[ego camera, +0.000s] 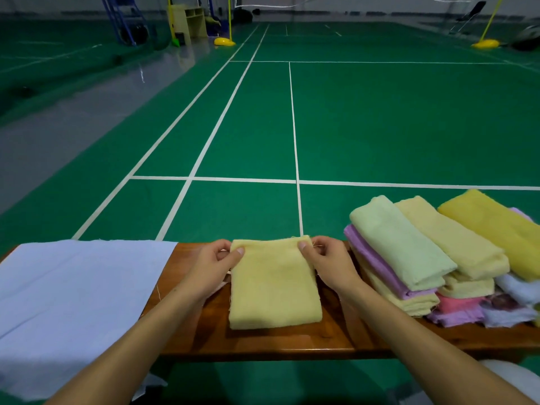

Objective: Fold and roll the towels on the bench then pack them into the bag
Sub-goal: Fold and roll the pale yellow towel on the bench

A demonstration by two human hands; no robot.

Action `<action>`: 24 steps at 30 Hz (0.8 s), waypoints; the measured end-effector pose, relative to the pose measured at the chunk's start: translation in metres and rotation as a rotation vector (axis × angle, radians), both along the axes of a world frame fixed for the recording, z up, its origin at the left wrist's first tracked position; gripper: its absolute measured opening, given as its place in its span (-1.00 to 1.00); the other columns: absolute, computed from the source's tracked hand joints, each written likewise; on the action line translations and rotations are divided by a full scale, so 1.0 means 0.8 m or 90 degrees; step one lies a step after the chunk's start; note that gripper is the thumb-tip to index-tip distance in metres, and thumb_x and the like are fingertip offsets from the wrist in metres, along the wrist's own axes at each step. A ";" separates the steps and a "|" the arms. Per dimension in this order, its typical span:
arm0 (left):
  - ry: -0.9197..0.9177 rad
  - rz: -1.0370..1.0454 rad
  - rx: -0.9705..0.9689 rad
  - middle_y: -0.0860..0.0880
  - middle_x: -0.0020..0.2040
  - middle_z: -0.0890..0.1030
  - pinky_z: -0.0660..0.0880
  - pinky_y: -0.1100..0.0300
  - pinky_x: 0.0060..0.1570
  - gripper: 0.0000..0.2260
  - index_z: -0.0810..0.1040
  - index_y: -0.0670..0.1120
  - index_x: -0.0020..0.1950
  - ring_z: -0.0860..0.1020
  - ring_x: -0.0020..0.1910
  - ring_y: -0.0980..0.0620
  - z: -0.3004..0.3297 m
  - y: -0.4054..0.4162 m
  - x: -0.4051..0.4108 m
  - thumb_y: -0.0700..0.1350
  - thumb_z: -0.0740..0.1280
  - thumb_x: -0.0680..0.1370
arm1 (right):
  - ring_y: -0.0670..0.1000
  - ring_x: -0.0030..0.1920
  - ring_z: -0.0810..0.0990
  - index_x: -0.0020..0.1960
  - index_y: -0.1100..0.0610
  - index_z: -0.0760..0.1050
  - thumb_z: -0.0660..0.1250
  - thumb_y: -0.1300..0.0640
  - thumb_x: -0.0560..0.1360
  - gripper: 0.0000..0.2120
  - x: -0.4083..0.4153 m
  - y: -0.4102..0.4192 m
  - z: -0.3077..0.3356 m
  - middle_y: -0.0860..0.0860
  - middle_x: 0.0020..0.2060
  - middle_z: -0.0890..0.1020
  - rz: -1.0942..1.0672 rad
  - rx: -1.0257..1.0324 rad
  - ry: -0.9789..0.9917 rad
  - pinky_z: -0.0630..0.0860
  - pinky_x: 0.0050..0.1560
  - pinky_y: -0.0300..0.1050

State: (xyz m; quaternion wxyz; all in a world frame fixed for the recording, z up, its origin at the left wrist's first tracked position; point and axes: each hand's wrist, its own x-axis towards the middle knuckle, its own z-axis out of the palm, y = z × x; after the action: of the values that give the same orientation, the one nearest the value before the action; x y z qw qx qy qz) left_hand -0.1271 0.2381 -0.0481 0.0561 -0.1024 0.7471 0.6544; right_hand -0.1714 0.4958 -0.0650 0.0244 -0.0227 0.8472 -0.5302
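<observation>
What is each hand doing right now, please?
Left hand: pinches the far left corner of the yellow towel.
Right hand: pinches its far right corner.

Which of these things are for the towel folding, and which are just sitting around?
For the job: the yellow towel on the bench, pinched at its far corners by the left hand and right hand; the towel pile; the light blue cloth, possibly the bag.

Just lying about: the yellow post bases, the wooden shelf.
</observation>
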 end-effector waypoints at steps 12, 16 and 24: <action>0.031 0.014 -0.387 0.03 -0.23 0.64 0.41 0.15 -0.34 -0.81 0.55 -0.04 0.14 0.57 -0.29 0.09 -0.051 -0.004 -0.046 0.07 0.38 0.67 | -0.04 -0.19 0.59 0.00 0.09 0.55 0.35 -0.05 0.66 -0.79 -0.033 -0.029 -0.033 -0.06 -0.20 0.62 -0.104 0.207 0.012 0.51 -0.20 -0.07; 0.038 0.003 -0.534 0.08 -0.18 0.60 0.55 0.04 -0.18 -0.81 0.50 0.01 0.14 0.56 -0.16 0.08 -0.050 -0.004 -0.043 0.11 0.33 0.67 | -0.01 -0.18 0.60 0.01 0.05 0.49 0.32 -0.15 0.65 -0.74 -0.027 -0.030 -0.033 -0.05 -0.18 0.62 -0.110 0.336 0.031 0.58 -0.17 -0.03; 0.222 0.009 -0.625 0.02 0.30 0.58 0.57 0.01 0.22 -0.66 0.50 -0.04 0.40 0.56 0.27 0.01 -0.038 -0.008 -0.025 0.09 0.29 0.69 | -0.03 0.13 0.51 0.30 0.03 0.49 0.18 -0.17 0.70 -0.66 -0.003 -0.032 -0.004 -0.04 0.16 0.58 -0.027 0.497 0.250 0.54 0.14 -0.09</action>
State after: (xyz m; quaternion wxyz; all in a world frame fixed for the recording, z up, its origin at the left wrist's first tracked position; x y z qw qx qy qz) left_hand -0.1467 0.2317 -0.0785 -0.1281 -0.0114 0.9636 0.2344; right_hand -0.1736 0.4700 -0.0678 -0.1417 -0.0948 0.9729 -0.1562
